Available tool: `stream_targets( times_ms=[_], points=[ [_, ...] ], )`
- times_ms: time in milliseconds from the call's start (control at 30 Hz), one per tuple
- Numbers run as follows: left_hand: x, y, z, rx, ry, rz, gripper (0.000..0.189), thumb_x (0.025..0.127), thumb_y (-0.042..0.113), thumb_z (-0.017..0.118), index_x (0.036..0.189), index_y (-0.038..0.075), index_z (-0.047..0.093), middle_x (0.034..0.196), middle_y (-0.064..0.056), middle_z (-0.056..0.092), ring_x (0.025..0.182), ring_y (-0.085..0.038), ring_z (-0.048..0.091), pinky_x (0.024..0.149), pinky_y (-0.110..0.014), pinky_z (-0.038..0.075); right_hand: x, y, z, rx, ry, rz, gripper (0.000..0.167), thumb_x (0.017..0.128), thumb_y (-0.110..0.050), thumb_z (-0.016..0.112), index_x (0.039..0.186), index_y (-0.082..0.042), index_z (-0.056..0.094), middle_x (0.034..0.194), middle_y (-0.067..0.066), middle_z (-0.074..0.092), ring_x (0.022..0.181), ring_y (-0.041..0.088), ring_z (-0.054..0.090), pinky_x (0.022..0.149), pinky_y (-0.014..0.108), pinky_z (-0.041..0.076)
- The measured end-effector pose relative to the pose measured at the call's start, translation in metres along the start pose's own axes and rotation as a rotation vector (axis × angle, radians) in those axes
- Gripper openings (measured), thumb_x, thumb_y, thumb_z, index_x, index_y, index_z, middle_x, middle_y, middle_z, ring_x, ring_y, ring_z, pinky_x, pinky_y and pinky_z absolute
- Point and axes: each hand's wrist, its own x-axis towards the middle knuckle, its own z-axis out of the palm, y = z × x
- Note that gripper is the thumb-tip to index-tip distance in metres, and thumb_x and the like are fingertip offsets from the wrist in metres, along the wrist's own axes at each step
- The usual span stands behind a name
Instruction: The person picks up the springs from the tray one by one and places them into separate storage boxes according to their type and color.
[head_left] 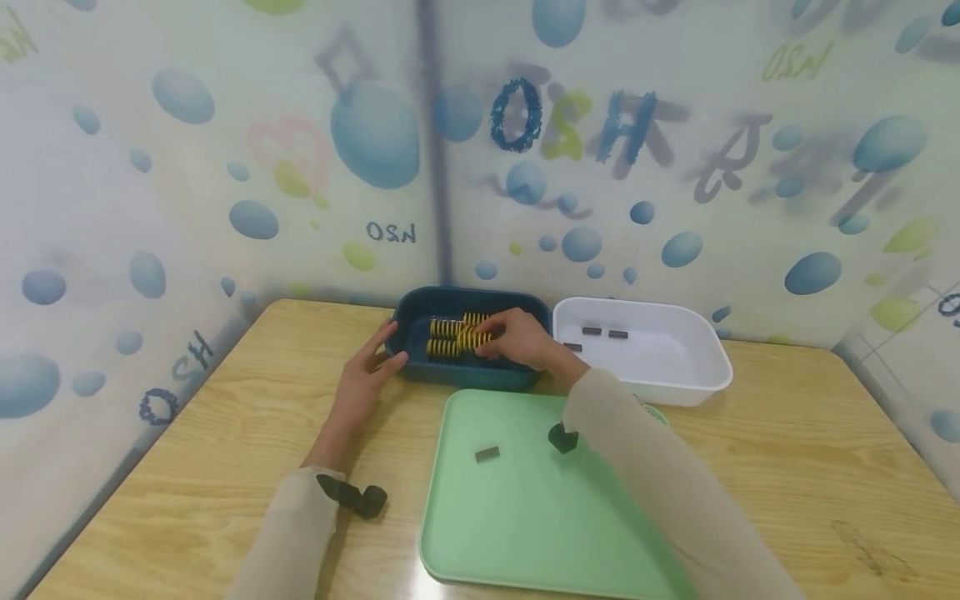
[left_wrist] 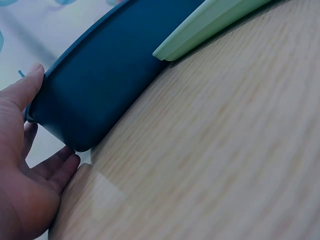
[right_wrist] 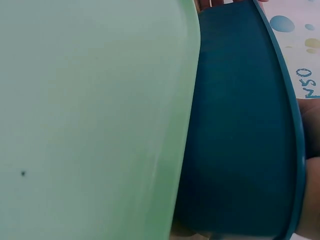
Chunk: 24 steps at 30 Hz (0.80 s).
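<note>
A dark blue bin (head_left: 450, 372) stands at the back of the table with several yellow-and-black ridged, coil-like pieces (head_left: 444, 347) lying in it. My left hand (head_left: 363, 377) grips the bin's left end, thumb at the front rim and fingers round the end wall. In the left wrist view, the fingertips (left_wrist: 70, 165) reach the bin's lower corner. My right hand (head_left: 517, 337) is inside the bin, thumb and fingertips pinching one of the ridged pieces (head_left: 471, 338) above the others. The bin's wall hides the right fingertips in the right wrist view.
A white bin (head_left: 675, 358) with a few small dark pieces (head_left: 592, 331) stands to the right of the blue one. In front, a green tray (head_left: 517, 525) carries one small dark toothed piece (head_left: 487, 454). My right forearm crosses above the tray. A patterned wall (head_left: 480, 192) rises behind.
</note>
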Motion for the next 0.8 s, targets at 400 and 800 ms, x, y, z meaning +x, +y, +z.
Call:
stream_targets(
  times_ms=[400, 800],
  points=[
    [0.000, 0.005, 0.001, -0.020, -0.005, -0.013, 0.057, 0.096, 0.012, 0.060, 0.147, 0.006, 0.036, 0.158, 0.000, 0.019, 0.132, -0.038, 0.036, 0.105, -0.046, 0.035, 0.003, 0.001, 0.001, -0.121, 0.040, -0.010, 0.035, 0.080, -0.016, 0.079, 0.114, -0.011, 0.071, 0.113, 0.004, 0.067, 0.091, 0.013, 0.063, 0.084, 0.031, 0.050],
    [-0.003, 0.010, 0.001, 0.004, -0.007, -0.016, 0.057, 0.096, 0.012, 0.059, 0.147, 0.006, 0.036, 0.158, -0.004, 0.018, 0.132, -0.038, 0.036, 0.104, -0.045, 0.037, 0.004, 0.002, 0.004, -0.226, 0.060, -0.033, 0.033, 0.080, -0.018, 0.079, 0.112, -0.011, 0.072, 0.112, 0.003, 0.067, 0.111, 0.021, 0.055, 0.097, 0.036, 0.043]
  ],
)
